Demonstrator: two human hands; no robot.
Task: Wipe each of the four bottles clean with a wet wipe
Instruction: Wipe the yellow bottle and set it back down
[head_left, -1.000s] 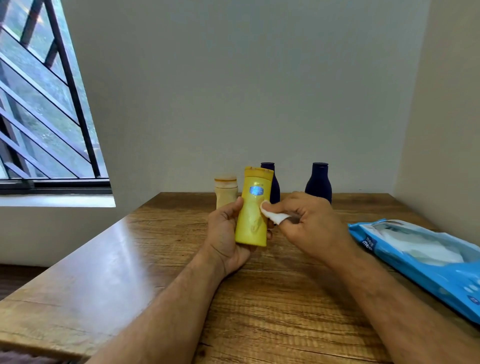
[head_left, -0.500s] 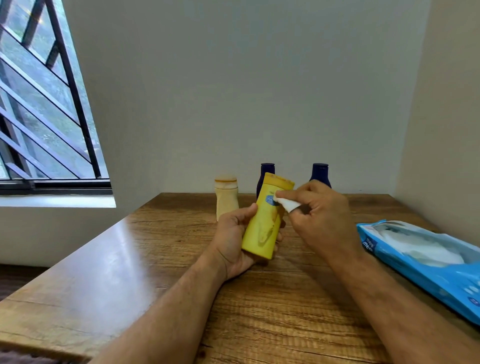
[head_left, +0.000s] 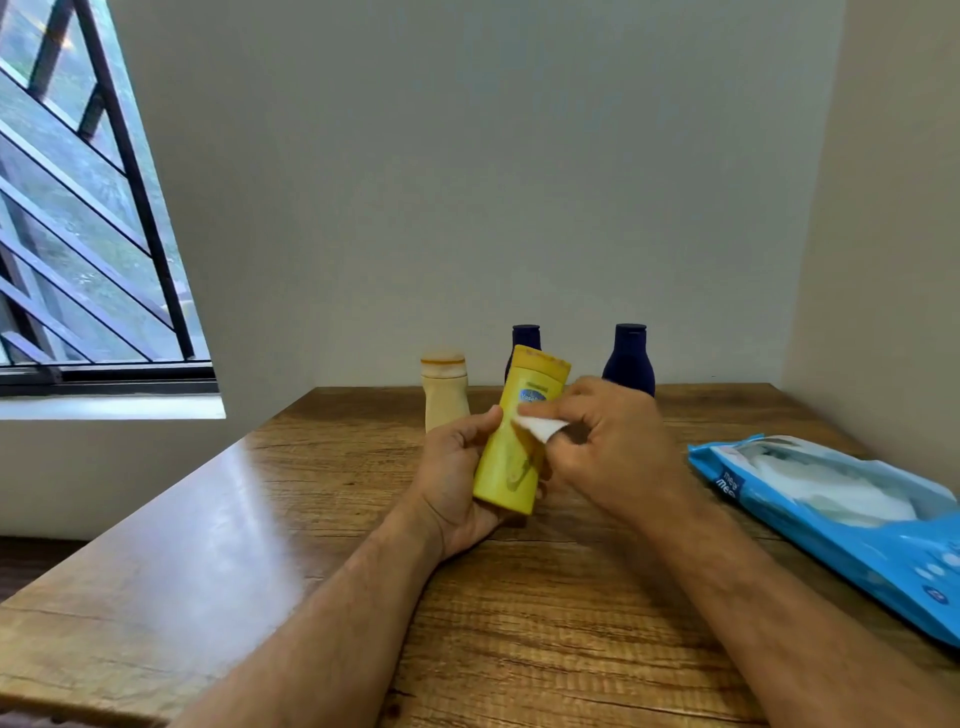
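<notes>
My left hand (head_left: 457, 483) grips a yellow bottle (head_left: 511, 457) with a blue label, held above the wooden table (head_left: 291, 525) and tilted with its cap to the right. My right hand (head_left: 618, 447) pinches a folded white wet wipe (head_left: 540, 427) and presses it against the bottle's upper front, just under the label. Three more bottles stand at the table's far edge by the wall: a cream bottle (head_left: 444, 397) on the left, a dark blue bottle (head_left: 525, 338) mostly hidden behind the yellow one, and a second dark blue bottle (head_left: 629, 358) on the right.
An open blue pack of wet wipes (head_left: 841, 519) lies on the right side of the table, near the right wall. A barred window (head_left: 88, 218) is on the left. Walls close off the table's back and right sides.
The wipe rose from the bottle's middle to its cap, then slid back down below the label. The bottle went from upright to tilted right.
</notes>
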